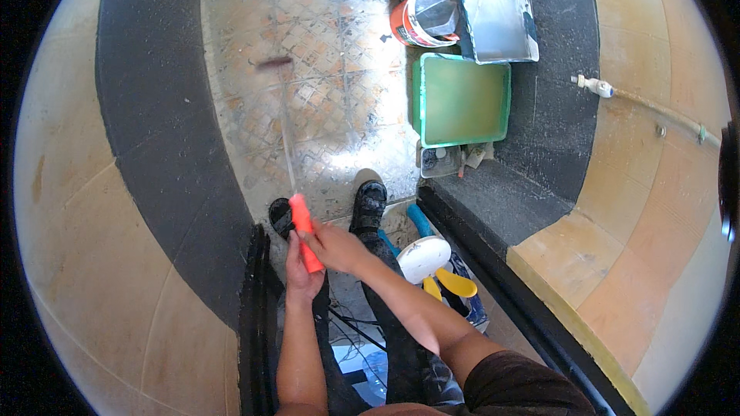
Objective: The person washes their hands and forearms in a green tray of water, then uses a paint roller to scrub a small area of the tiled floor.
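Observation:
A long, thin-shafted tool with an orange handle [301,223] is in both my hands. Its shaft runs away from me over the tiled floor and ends in a narrow dark crosspiece, blurred, so I cannot tell its exact kind. My left hand [302,270] is closed round the lower part of the handle. From the other side my right hand [335,249] grips the same handle slightly higher. Both shoes show just beyond the hands, the right shoe [369,204] farther right.
Along the right stand a green basin [462,100] of murky liquid, an orange-and-white bucket [416,19] and a paint-smeared tray [497,11]. Dark-based walls [158,108] enclose the tiled floor [308,108]. By my right leg are a white round lid [424,260] and yellow-handled items [456,283].

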`<move>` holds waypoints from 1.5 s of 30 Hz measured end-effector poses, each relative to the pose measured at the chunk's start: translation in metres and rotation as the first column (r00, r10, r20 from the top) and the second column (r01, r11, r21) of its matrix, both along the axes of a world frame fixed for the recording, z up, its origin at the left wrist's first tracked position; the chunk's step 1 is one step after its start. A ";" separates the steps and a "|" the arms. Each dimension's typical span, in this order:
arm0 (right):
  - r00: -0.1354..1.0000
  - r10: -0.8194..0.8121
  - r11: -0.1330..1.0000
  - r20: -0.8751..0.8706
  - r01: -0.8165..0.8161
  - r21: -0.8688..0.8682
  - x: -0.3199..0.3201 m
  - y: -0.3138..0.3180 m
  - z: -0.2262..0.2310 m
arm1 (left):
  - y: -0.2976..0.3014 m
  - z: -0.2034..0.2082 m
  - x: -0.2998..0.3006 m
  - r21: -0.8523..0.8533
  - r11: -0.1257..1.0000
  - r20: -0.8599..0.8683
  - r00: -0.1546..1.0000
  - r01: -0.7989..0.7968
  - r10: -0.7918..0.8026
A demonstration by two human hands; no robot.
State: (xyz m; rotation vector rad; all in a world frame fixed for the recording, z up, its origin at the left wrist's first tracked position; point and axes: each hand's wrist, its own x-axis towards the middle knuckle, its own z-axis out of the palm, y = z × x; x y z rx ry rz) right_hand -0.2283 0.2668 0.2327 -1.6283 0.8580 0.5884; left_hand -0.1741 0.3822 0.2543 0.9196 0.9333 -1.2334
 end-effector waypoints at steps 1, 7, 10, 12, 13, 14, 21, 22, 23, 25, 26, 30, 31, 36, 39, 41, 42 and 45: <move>0.982 0.189 0.981 -0.010 -0.189 0.055 0.002 -0.012 0.008 | -0.001 0.002 0.002 0.061 0.998 0.010 1.000 0.011 -0.012; 0.955 -0.221 0.686 0.197 0.296 -0.664 0.049 -0.282 -0.073 | 0.015 -0.017 0.002 0.066 0.980 0.077 0.978 0.190 -0.195; 0.880 -0.350 0.434 0.322 0.457 -0.777 0.078 -0.431 -0.125 | 0.005 -0.014 0.003 0.189 0.946 0.072 0.957 0.264 -0.282; 0.830 -0.505 0.517 0.238 0.512 -0.686 0.073 -0.531 -0.175 | -0.009 -0.017 -0.005 0.187 0.938 0.039 0.952 0.291 -0.303; 0.781 -0.585 0.543 0.218 0.577 -0.610 0.090 -0.536 -0.199 | -0.006 -0.016 0.000 0.222 0.931 0.038 0.951 0.290 -0.306; 0.740 -0.637 0.568 0.215 0.640 -0.518 0.101 -0.533 -0.219 | -0.005 -0.012 0.006 0.250 0.918 0.053 0.942 0.308 -0.330; 0.932 -0.352 0.681 0.089 0.320 -0.658 0.032 -0.650 -0.247 | -0.054 -0.017 0.010 0.134 0.921 0.049 0.926 0.366 -0.375; 0.695 -0.672 0.620 0.257 0.717 -0.318 0.076 -0.560 -0.278 | -0.032 -0.013 0.024 0.267 0.900 0.064 0.926 0.344 -0.372; 0.300 -0.906 0.329 0.297 0.943 0.052 0.123 -0.472 -0.262 | -0.010 -0.001 0.035 0.372 0.875 0.086 0.927 0.310 -0.365; 0.182 -0.873 0.261 0.453 0.958 0.118 0.109 -0.461 -0.231 | -0.021 -0.002 0.024 0.348 0.885 0.086 0.929 0.310 -0.359; 0.124 -0.843 0.237 0.523 0.959 0.155 0.100 -0.463 -0.220 | -0.025 -0.005 0.018 0.342 0.887 0.084 0.931 0.309 -0.356; 0.087 -0.620 0.265 0.779 0.959 0.103 0.064 -0.436 -0.189 | -0.043 -0.010 0.003 0.310 0.900 0.048 0.941 0.305 -0.335; 0.093 -0.666 0.270 0.740 0.955 0.123 0.059 -0.435 -0.186 | -0.044 -0.012 0.001 0.303 0.902 0.046 0.941 0.306 -0.334; -0.223 -0.853 0.052 0.473 0.864 0.501 0.052 -0.415 -0.154 | -0.044 -0.015 0.001 0.312 0.898 0.014 0.944 0.310 -0.331; -0.320 -0.823 0.009 0.469 0.819 0.574 0.044 -0.410 -0.142 | -0.047 -0.014 0.003 0.314 0.890 0.024 0.935 0.330 -0.355; -0.331 -0.790 0.039 0.516 0.813 0.580 0.041 -0.418 -0.142 | -0.050 -0.017 0.002 0.314 0.888 0.018 0.933 0.337 -0.360; -0.335 -0.772 0.055 0.540 0.811 0.583 0.040 -0.423 -0.142 | -0.051 -0.018 0.001 0.313 0.887 0.015 0.932 0.339 -0.361; -0.496 -0.805 -0.218 0.326 0.758 0.615 0.058 -0.428 -0.115 | -0.049 -0.019 -0.001 0.308 0.893 0.029 0.934 0.329 -0.355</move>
